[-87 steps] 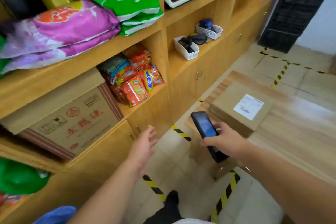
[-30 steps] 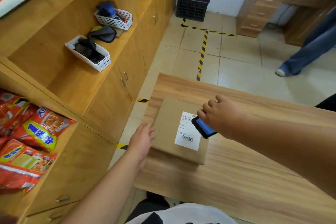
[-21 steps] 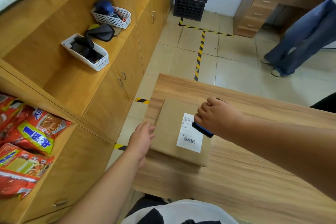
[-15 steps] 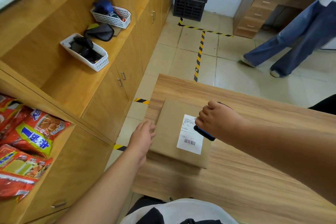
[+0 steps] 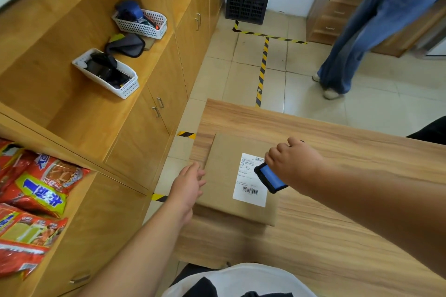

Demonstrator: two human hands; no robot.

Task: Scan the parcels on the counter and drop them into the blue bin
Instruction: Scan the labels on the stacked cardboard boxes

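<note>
The flat cardboard parcel lies on the wooden counter, at about 12 o'clock from the person, and the scanning step looks to be in hand: the right hand grips a blue-screened handheld scanner directly over the white shipping label. The left hand, fingers relaxed and straight, rests at the parcel's 9 o'clock edge. Next the parcel must be lifted and carried to the blue bin, which is out of view.

Single head-worn view looks steeply down, close over the counter.
</note>
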